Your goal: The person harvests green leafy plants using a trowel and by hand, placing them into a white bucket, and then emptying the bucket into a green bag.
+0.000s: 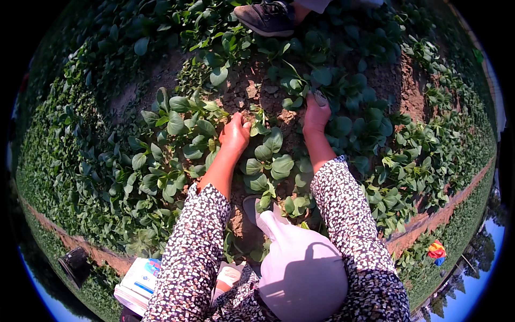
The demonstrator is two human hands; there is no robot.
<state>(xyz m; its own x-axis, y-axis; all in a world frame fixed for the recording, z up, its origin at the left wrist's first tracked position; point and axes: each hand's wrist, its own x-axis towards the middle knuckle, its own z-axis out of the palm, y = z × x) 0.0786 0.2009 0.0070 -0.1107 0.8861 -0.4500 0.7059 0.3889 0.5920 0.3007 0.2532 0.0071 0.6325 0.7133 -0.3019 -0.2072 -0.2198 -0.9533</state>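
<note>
My left hand (235, 132) is curled into a loose fist just above the soil, beside a leafy green plant (176, 122). Leaves and stems lie around its fingertips; whether it pinches a stem is hidden. Farther to the right, my right hand (317, 112) is closed on a small greyish object (320, 98), perhaps part of a hand tool, most of which is out of sight. Round green leaves (295, 85) surround its fingers. Between my forearms grows a broad-leaved plant (268, 161), rooted in dry, cracked soil (251, 90).
Another person's dark shoe (270, 18) rests among plants at the top. Below me are my grey shoe (252, 207) and pale head covering (301, 265). A white plastic bucket (136, 281) stands lower left, near a dark container (75, 265). A red-yellow-blue item (437, 251) lies lower right.
</note>
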